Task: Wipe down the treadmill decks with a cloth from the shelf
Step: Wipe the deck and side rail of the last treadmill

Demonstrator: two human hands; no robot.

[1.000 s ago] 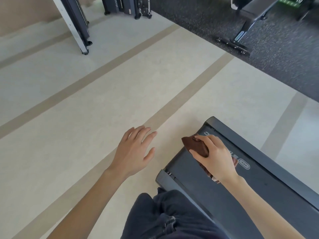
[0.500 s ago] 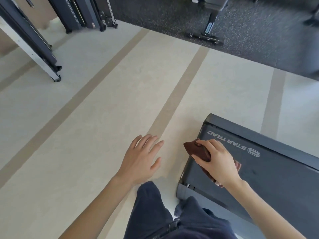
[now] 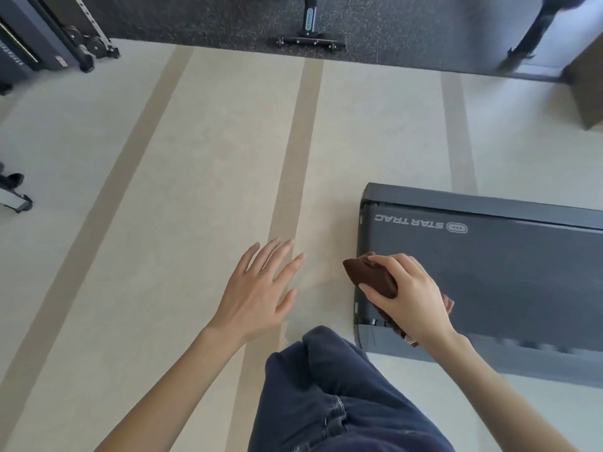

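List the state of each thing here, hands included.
Treadmill deck: lies flat on the floor.
Brown cloth: bunched, pressed on the deck's logo end, tip past the edge.
Right hand: grips the cloth.
Left hand: fingers spread, holds nothing, beside the deck.

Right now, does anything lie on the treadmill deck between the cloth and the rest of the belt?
Nothing visible does. The right hand grips the brown cloth at the end of the treadmill deck; its surface beyond shows bare to the frame edge.
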